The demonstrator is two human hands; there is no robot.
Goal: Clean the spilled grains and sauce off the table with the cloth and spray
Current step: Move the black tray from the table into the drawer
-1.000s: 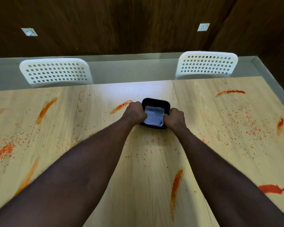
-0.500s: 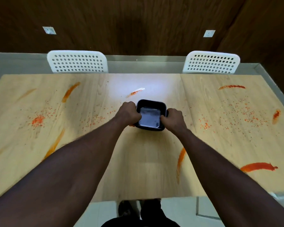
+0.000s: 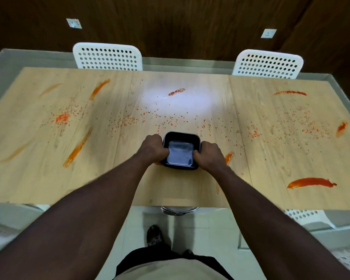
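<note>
**user1:** ok so how bad is the mess, starting from the left?

**user2:** the left end of the worktop [image 3: 38,178] has long orange sauce streaks [image 3: 77,150] and a small heap of grains [image 3: 62,118], which thin out toward the middle.

**user1:** and the hands?

**user2:** they're in the centre, near the front edge. the left grip [image 3: 153,147] is curled over the left rim of a black tub [image 3: 181,135], and the right grip [image 3: 208,156] is curled over the right rim, so both are clamped on it. can't tell if the tub is touching the wood. right of that there are more scattered grains and a thick red smear [image 3: 311,182] by the front edge.
</note>
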